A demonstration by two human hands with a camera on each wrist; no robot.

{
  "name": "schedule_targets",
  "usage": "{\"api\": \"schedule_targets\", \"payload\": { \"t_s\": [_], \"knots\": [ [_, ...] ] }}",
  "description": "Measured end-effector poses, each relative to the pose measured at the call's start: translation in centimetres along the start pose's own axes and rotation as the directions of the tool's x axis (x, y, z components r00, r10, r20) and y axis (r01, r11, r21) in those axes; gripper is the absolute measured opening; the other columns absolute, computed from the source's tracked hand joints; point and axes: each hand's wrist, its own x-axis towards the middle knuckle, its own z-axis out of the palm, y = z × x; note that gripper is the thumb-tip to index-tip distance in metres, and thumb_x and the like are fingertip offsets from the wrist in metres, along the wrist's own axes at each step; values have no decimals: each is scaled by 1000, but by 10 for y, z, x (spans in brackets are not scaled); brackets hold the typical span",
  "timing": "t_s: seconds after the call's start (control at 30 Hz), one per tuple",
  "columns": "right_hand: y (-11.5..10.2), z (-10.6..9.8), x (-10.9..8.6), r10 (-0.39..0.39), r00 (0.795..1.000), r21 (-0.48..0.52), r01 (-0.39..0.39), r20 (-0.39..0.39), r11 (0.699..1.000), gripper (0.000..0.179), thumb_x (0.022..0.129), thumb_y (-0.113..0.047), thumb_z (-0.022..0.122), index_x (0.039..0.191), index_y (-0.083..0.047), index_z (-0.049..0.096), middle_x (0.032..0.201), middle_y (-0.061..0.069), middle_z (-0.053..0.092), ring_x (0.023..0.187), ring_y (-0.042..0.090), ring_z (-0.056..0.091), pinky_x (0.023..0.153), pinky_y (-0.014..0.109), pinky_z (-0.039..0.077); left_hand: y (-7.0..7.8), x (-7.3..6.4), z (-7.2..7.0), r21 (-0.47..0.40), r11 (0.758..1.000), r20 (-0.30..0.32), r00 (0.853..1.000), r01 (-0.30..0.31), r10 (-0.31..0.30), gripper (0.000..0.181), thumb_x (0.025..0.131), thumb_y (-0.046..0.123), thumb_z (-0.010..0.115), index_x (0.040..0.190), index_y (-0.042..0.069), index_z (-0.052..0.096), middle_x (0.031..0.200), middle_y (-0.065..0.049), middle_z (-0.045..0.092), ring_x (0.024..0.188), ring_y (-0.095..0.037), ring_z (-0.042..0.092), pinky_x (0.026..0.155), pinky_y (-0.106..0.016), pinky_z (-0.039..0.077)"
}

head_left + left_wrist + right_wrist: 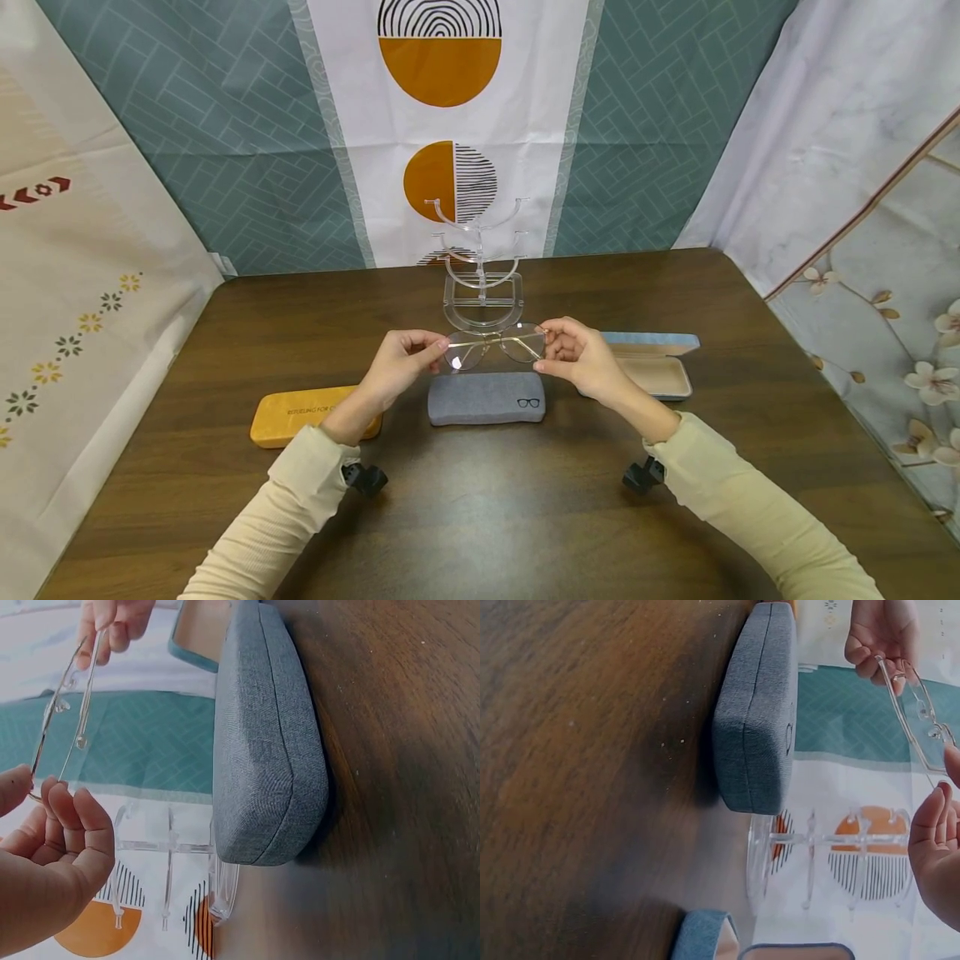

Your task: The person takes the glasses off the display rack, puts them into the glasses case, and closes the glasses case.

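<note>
A pair of eyeglasses (pixel 492 337) with thin gold-coloured frames and clear lenses is held up between both hands, just beyond the grey case. My left hand (pixel 397 367) pinches one side of the frame between thumb and fingers. At the other side, my right hand (pixel 588 362) pinches the frame the same way. In the left wrist view, the temples of the glasses (pixel 88 705) run between the two hands. Below them lies a closed grey fabric glasses case (pixel 486 398) with a small glasses print at its right end.
A clear tiered display stand (pixel 482 279) stands empty behind the glasses. To the left lies a closed yellow case (pixel 300 412), partly behind the left wrist. An open case with a light blue lid (pixel 651 340) sits at right, partly behind the right hand. Patterned cloths surround the wooden table (pixel 480 517).
</note>
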Motion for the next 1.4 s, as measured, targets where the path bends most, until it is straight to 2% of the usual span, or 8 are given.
{"api": "schedule_targets", "payload": {
  "t_s": [0.13, 0.37, 0.73, 0.87, 1.03, 1.17, 1.27, 1.4],
  "knots": [
    [1, -3, -2, 10, 1000, -21, -10, -23, 1000, 42, 72, 15, 67, 111, 16, 50, 90, 5, 51, 72, 8, 55, 64, 18, 47, 0, 0, 3, 31, 999, 5, 1000, -20, 20, 20, 87, 3, 59, 94, -16, 61, 66, 0, 57, 57, -12, 53, 59, -29, 49],
    [2, -7, -6, 33, 998, -57, -36, -57, 998, 41, 73, 10, 68, 111, 14, 52, 90, 3, 53, 74, 8, 56, 65, 18, 47, 4, -1, 10, 127, 990, 9, 998, -62, 61, 19, 87, 5, 60, 95, -11, 64, 75, -20, 61, 61, -19, 56, 59, -35, 51],
    [5, -17, -13, 47, 997, -33, -49, -59, 998, 39, 75, 9, 67, 111, 14, 53, 88, 1, 55, 75, 7, 56, 67, 17, 48, 2, -2, 15, 254, 936, 108, 969, -244, 223, 33, 73, 0, 73, 104, -7, 63, 77, -9, 61, 66, -16, 57, 64, -29, 50],
    [8, -21, -17, 54, 997, -36, -56, -59, 998, 37, 75, 8, 67, 109, 13, 53, 87, 5, 55, 74, 8, 56, 65, 18, 48, 0, 0, 19, 335, 875, 154, 937, -349, 315, 41, 70, 1, 76, 107, -5, 61, 75, -7, 61, 66, -18, 57, 61, -31, 50],
    [12, -27, -22, 75, 996, -26, -77, -55, 997, 35, 77, 7, 67, 109, 12, 53, 85, 7, 56, 72, 9, 56, 59, 17, 46, -1, 2, 24, 468, 746, 249, 881, -474, 403, 56, 66, 7, 80, 115, 0, 55, 77, -7, 59, 72, -22, 57, 63, -34, 49],
    [14, -33, -26, 82, 995, -36, -84, -55, 996, 35, 78, 5, 67, 109, 13, 53, 85, 6, 56, 73, 9, 56, 59, 18, 47, -1, 3, 29, 553, 654, 302, 856, -516, 420, 61, 65, 10, 82, 118, 4, 51, 80, -4, 59, 76, -20, 58, 66, -33, 48],
    [16, -38, -30, 79, 995, -37, -81, -52, 996, 36, 78, 6, 66, 110, 14, 52, 86, 5, 56, 74, 8, 56, 62, 18, 49, -1, 4, 34, 579, 617, 323, 845, -532, 426, 59, 67, 12, 81, 118, 6, 50, 81, -5, 60, 77, -19, 58, 67, -33, 47],
    [17, -43, -34, 81, 995, -43, -83, -63, 996, 37, 78, 7, 66, 111, 16, 51, 85, 5, 58, 74, 8, 57, 64, 18, 49, -2, 7, 40, 592, 591, 343, 835, -548, 431, 56, 70, 15, 79, 118, 7, 51, 83, -5, 60, 77, -16, 57, 65, -31, 47]
  ]
}}
